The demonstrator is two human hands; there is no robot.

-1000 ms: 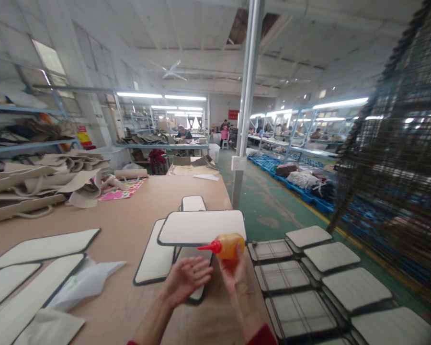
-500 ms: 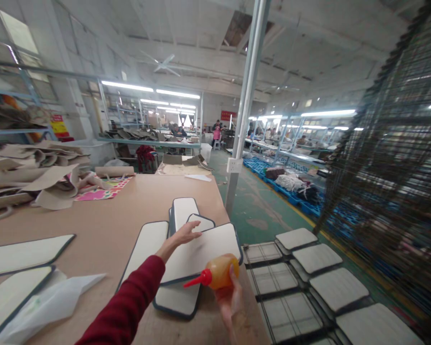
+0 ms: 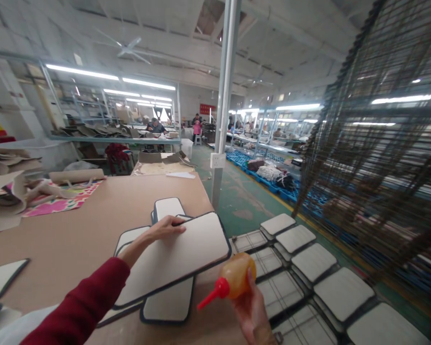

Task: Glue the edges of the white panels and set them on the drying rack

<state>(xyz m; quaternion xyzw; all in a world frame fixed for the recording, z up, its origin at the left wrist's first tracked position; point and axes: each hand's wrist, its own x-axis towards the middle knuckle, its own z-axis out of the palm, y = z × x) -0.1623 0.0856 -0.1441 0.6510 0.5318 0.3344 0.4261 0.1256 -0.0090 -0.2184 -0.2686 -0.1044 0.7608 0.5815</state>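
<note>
My left hand (image 3: 167,227) grips the far edge of a long cream panel with dark blue edging (image 3: 187,249), its fingers lying over the top face. This panel is tilted across several similar panels; one shorter panel (image 3: 167,306) sticks out beneath it toward me, and another (image 3: 168,208) shows beyond my hand. In my right hand (image 3: 250,304) is a squeeze bottle (image 3: 239,274) of amber liquid, its red nozzle pointing left and down. The bottle is close to the panel's right end without touching it.
The brown worktable (image 3: 129,191) carries fabric scraps (image 3: 7,191) at far left and more edged panels at left. Right of it, a wire rack (image 3: 290,287) holds rows of cream panels. A metal post (image 3: 221,120) rises beyond the table; a raised mesh frame (image 3: 373,143) stands at right.
My left hand has come down from open above the stack and closed on the long panel's far edge. The bottle has moved right with my right hand, and the view has turned right.
</note>
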